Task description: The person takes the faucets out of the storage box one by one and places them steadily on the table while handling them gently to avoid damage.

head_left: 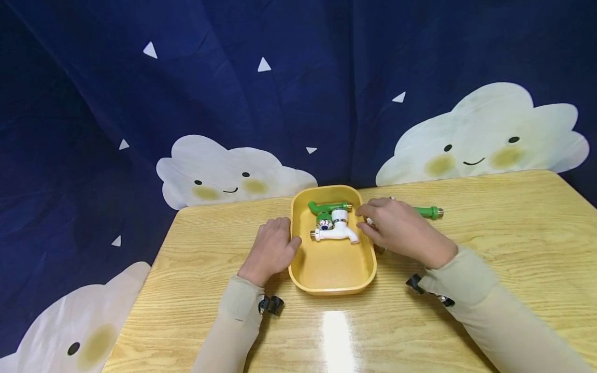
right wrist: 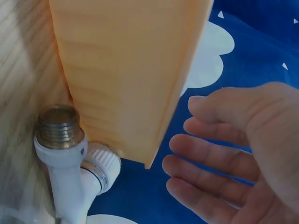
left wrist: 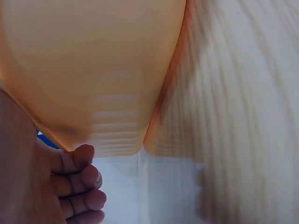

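A yellow plastic basin [head_left: 336, 291] stands on the wooden table. In it lie a green tap [head_left: 331, 207] with a brass thread and, in front of it, a white tap [head_left: 342, 233]. My left hand [head_left: 274, 246] holds the basin's left wall, thumb over the rim; in the left wrist view its fingers [left wrist: 81, 186] bend along the outside. My right hand [head_left: 396, 225] hovers at the right rim, its fingers [right wrist: 210, 179] apart and holding nothing. Below it, outside the basin, another white tap [right wrist: 70, 177] lies against the wall, mostly hidden in the head view.
Another green tap [head_left: 429, 212] lies on the table [head_left: 513, 259] beyond my right hand, partly covered by it. A dark blue curtain [head_left: 326, 93] with clouds and triangles hangs along the table's back edge.
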A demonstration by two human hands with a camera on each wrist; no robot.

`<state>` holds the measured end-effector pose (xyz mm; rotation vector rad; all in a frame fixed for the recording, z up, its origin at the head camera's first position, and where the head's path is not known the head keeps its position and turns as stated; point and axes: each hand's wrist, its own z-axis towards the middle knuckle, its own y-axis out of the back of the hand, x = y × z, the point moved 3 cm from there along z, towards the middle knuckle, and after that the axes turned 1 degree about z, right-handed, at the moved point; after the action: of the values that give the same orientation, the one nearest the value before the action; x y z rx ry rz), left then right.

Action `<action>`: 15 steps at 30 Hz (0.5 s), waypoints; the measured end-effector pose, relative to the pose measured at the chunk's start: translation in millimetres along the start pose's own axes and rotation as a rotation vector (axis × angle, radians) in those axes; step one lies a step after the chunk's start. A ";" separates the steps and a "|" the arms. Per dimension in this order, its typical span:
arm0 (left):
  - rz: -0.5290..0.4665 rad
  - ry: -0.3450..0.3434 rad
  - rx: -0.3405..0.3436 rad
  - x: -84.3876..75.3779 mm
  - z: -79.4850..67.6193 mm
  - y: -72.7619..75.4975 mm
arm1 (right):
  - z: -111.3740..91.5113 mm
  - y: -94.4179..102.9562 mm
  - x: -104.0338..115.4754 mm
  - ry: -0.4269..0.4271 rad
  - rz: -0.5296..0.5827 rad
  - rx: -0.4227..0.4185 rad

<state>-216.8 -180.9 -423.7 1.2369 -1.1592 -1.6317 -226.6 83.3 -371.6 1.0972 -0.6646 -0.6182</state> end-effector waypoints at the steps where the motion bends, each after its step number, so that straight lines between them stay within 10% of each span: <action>1: 0.000 0.001 0.000 0.1 -0.2 -0.1 | 0.3 -1.0 0.8 0.002 -0.002 0.003; 15: 0.004 -0.005 0.000 0.7 0.9 -0.8 | 0.7 -8.2 10.1 0.016 -0.001 -0.035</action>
<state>-217.8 -181.1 -424.5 1.2306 -1.1635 -1.6329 -221.5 72.7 -377.3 1.0693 -0.6370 -0.6192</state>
